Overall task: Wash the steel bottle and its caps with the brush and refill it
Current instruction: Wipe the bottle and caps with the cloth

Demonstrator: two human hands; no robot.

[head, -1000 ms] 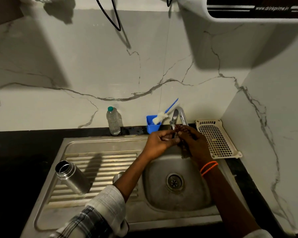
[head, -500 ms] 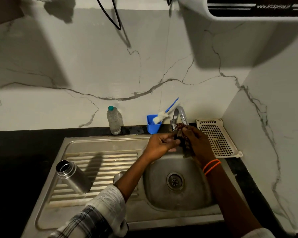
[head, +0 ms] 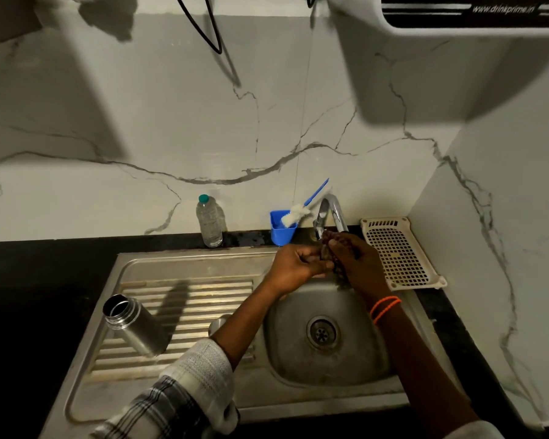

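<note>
Hardly anything's shifted since a second ago; both hands stay bunched under the tap (head: 328,213) over the sink (head: 330,359), right one maybe a touch higher; left hand (head: 293,266) and right hand (head: 354,259) have fingers curled round some small dark thing between them, can't tell what it is; steel bottle (head: 133,326) stands open on the drainboard, leaning in the wide view, same spot; brush (head: 301,208) sits in the blue cup (head: 282,232) by the wall on the dark surface (head: 29,296), next to a plastic water bottle (head: 209,221); white basket (head: 400,251) sits right of the tap
</note>
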